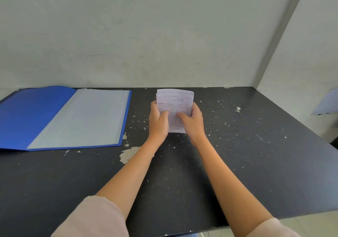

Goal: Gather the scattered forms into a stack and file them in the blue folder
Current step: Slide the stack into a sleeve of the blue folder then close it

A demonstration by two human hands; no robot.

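Both hands hold the stack of forms (175, 108) above the worktop (237, 154); the left hand (158, 122) clamps its left edge and the right hand (192, 123) its right edge, thumbs pressed on the top sheet, fingers behind and out of sight. The blue folder (36, 116) lies open and flat, well to the left of the grip, its clear inner sleeve (82, 117) uppermost; no loose form is visible elsewhere on the worktop.

Risks, as judged: the top edges of the sheets stand slightly stepped above the grip, so the stack is not yet square; carried leftward as it is, sheets could fan or slip out if either hand eases; a misaligned edge could also catch at the sleeve mouth and crease.

Not established: the sheet count; the lower corners, covered by the palms; whether the stack's bottom edge touches the worktop; the handwriting, too small to read; a pale object (327, 102) far right of the grip, blurred and cut by the frame.
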